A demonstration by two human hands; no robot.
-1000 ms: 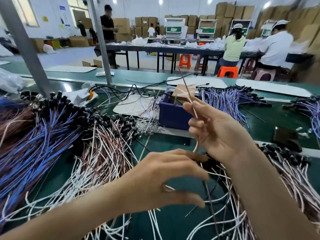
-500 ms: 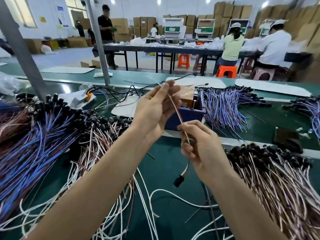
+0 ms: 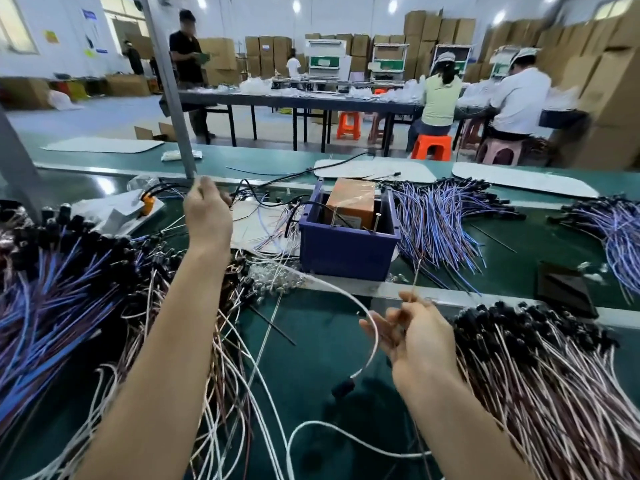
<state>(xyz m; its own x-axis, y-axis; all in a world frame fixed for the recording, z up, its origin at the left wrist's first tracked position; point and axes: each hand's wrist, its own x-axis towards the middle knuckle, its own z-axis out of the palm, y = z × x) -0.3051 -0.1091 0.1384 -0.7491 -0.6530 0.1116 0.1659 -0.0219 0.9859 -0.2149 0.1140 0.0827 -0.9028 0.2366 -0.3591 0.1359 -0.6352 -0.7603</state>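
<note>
View from the head camera, one white wire [image 3: 373, 336] being drawn out straight; all places are read from the blue bin [image 3: 346, 251]. My left hand [image 3: 207, 211] is raised to the left of the bin, level with its far rim. Its fingertips are pinched shut on a strand too fine to resolve, which I judge to be the wire's free end. My right hand [image 3: 417, 336] sits in front of the bin on the near side, fingers curled round the wire and round a thin rod [image 3: 416, 271] that points up toward the bin. From this hand the wire arcs down to its black connector [image 3: 343, 388], which hangs just above the green mat [image 3: 311, 344].

To do the step well, I judge that the right hand should grip lightly so the wire slides, while the left pulls evenly away from the bin. The connector should stay clear of the loose wires [image 3: 221, 368] lying in front and to the left of the bin, and of the sorted bundle [image 3: 554, 382] in front and to the right
</note>
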